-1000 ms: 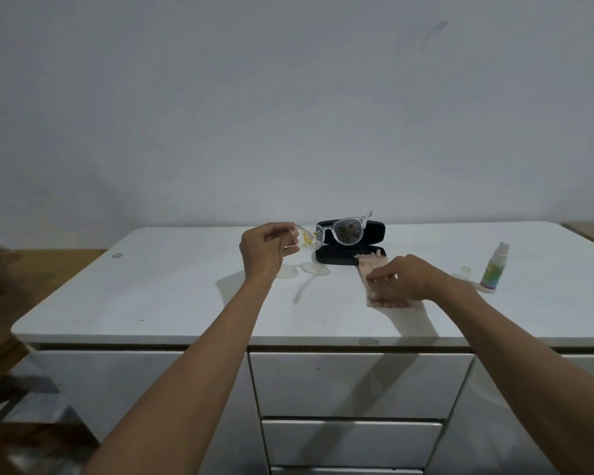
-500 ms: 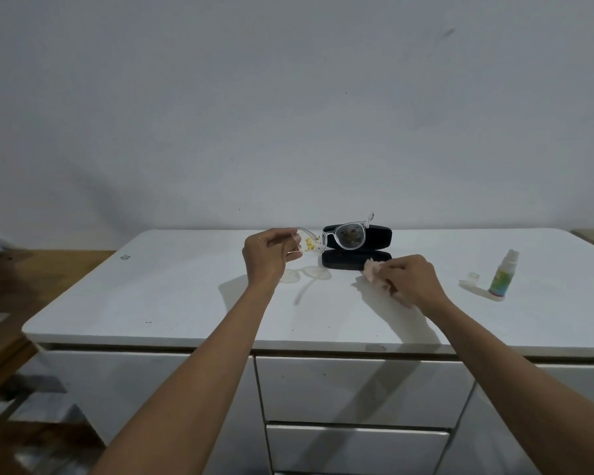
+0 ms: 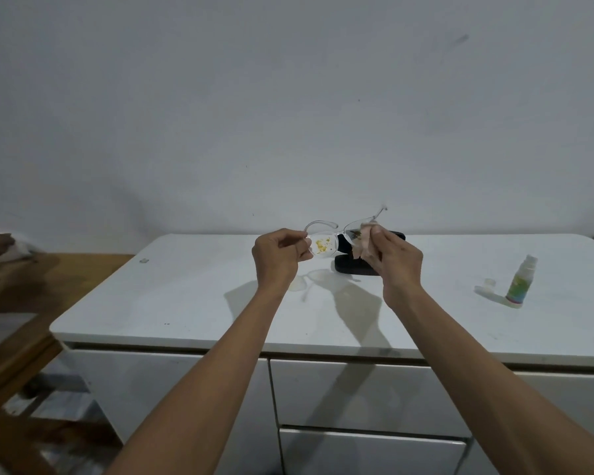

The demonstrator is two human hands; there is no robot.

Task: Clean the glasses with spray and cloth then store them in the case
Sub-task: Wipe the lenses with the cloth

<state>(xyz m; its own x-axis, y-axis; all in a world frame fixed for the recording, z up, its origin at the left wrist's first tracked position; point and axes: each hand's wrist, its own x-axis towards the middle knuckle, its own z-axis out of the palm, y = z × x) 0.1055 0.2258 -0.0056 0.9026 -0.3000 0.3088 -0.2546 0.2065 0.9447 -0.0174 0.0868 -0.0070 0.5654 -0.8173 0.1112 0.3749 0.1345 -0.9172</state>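
The right hand has lifted the cloth off the tabletop and brought it up to the glasses in the middle of the frame. It pinches the cloth on one lens. The left hand pinches the other end of the glasses. Yellow spots sit on the near lens — so wiping has only begun. The spray bottle stands at the right. The black case waits behind the hands — storing is left.

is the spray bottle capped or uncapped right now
Uncapped: the spray bottle stands upright on the white counter with its nozzle bare, and a small clear cap sits on the counter beside it.
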